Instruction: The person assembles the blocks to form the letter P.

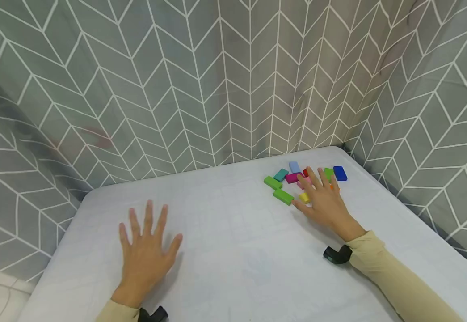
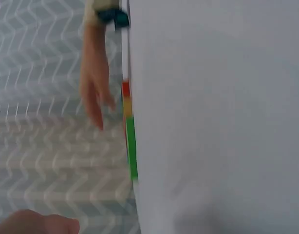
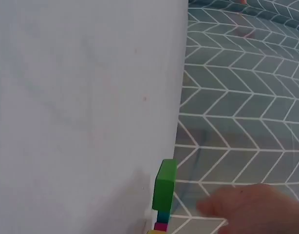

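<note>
My left hand [image 1: 145, 255] is spread flat over the white table on the left, fingers straight, with nothing in it. Above the colored blocks at the far right hovers my right hand [image 1: 323, 201], its fingers also spread and holding nothing. Left of its fingers lie two green blocks [image 1: 283, 197], a teal block [image 1: 281, 175], a light blue block [image 1: 294, 167] and a magenta block [image 1: 292, 178]. A yellow block [image 1: 304, 198] sits beside the thumb. A dark blue block [image 1: 340, 173] lies beyond the hand. Pink, red, orange and another green block are partly hidden under the fingers.
The white cloth-covered table [image 1: 225, 241] has its back edge along a grey chevron-patterned curtain [image 1: 201, 89]. More of this curtain hangs on the left and right. A black wrist device [image 1: 338, 255] is worn at the right cuff, another [image 1: 153, 314] at the left.
</note>
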Available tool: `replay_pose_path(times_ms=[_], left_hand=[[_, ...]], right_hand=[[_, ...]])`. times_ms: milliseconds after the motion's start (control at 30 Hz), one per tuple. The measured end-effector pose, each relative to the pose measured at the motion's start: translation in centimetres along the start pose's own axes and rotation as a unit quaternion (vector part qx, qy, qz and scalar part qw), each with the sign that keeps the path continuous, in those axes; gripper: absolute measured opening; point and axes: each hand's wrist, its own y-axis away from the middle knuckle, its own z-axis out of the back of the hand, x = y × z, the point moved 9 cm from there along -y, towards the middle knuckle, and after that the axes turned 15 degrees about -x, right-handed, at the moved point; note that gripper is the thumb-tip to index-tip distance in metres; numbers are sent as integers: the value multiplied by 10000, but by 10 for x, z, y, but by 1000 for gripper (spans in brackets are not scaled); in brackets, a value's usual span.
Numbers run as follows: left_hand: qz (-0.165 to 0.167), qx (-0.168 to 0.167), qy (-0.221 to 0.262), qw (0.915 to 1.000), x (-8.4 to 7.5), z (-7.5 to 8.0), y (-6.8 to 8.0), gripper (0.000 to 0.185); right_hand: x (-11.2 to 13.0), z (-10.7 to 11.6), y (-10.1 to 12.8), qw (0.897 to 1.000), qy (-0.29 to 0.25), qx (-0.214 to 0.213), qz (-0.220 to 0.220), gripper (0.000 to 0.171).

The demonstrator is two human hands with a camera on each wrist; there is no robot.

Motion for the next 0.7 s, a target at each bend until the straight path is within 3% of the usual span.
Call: replay_pose_path(times_ms=[200,367,600,700], left_hand=[[-823,670,1036,9889,-117,-55,-26,80],[-1436,1226,1204,9746,-199,-101,-33,80],[-2060,1508,1194,9595,-280,-142,-39,78],[-2120,1632,1112,9571,-289,-147,-38,78]], right_hand=[[-34,0,0,9979,-132,228,-596,52],[-63,-5,11,9913,146,565,-1184,64],[-92,-5,27,9830,-100,740,-1678,72],[-91,-4,24,9829,-193,680,-1700,71]])
